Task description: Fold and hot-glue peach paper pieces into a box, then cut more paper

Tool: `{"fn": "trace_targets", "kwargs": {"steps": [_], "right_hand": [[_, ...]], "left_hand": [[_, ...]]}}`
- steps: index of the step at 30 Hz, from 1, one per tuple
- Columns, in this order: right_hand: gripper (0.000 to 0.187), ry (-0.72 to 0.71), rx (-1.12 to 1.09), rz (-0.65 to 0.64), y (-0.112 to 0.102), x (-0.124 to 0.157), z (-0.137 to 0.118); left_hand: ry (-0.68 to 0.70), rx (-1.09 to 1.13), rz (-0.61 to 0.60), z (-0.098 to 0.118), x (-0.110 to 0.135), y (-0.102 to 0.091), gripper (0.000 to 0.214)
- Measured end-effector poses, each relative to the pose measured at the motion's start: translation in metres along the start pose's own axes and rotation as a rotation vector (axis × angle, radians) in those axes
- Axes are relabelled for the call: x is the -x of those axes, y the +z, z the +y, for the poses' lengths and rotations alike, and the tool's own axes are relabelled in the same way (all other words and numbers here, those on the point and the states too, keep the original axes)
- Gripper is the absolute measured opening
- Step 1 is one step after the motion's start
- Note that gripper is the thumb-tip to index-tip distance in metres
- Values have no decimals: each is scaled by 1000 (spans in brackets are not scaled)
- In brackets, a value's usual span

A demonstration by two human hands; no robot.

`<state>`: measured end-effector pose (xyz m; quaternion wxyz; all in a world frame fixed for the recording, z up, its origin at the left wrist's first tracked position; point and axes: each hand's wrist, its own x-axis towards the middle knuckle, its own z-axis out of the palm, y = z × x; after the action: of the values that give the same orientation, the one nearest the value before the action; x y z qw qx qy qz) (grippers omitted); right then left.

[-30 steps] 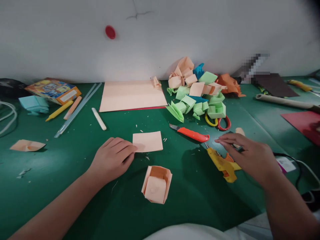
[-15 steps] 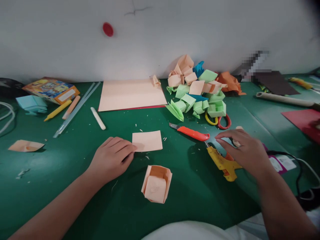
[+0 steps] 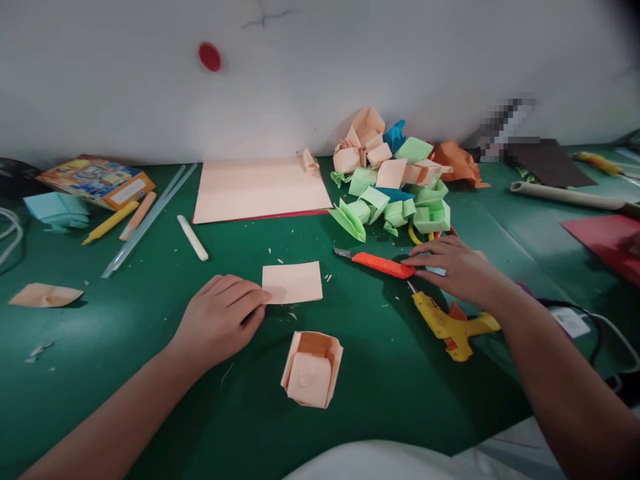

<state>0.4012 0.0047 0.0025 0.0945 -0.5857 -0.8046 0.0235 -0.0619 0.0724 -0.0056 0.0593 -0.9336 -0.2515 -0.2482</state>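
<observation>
A small peach paper rectangle (image 3: 294,283) lies on the green table. My left hand (image 3: 223,317) is at its left edge, with the corner between closed fingers. My right hand (image 3: 453,270) is at the rear end of an orange utility knife (image 3: 383,265), its fingers apart around the handle's tip. The knife's blade points left. Just below that hand lies a yellow hot glue gun (image 3: 447,327), nozzle towards the knife. Nearer my body stands a small peach folded paper box (image 3: 311,370) with a paper block inside.
Folded paper pieces (image 3: 390,180) in several colours are heaped at the back, with scissors (image 3: 417,235) partly under them. A peach sheet (image 3: 263,190) lies by the wall. Glue sticks (image 3: 150,220), a white stick (image 3: 193,238) and a printed box (image 3: 97,180) lie left.
My right hand has moved left and slightly up, from above the glue gun to the knife's handle end, covering part of the scissors. My left hand stays on the paper.
</observation>
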Motion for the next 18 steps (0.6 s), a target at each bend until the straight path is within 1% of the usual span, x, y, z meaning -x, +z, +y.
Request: {"fn": "trace_targets", "kwargs": {"steps": [3,7,12,14,15,17,18], "right_hand": [[37,-25,32,-16,2,-11,0],[37,-47,81,-27,1,-32,-10],[32,-52,134,-13,-10,-57,-25],[31,-52,134,52,-19,-60,-40],[31,-55,123,108,-24,-59,-51],[29,-89,60,200,-31,-55,-82],[28,-117,8,201,-32,-53,-100]], "left_hand": [[7,-2,-11,0,0,1,15],[15,-18,-12,0,-2,-1,15],[20,-18,2,1,-2,-2,13],[14,-14,3,0,-1,-1,12],[11,-11,4,0,-1,-1,13],[10,-5,10,0,-1,-1,13],[13,-2,15,0,-1,-1,13]]}}
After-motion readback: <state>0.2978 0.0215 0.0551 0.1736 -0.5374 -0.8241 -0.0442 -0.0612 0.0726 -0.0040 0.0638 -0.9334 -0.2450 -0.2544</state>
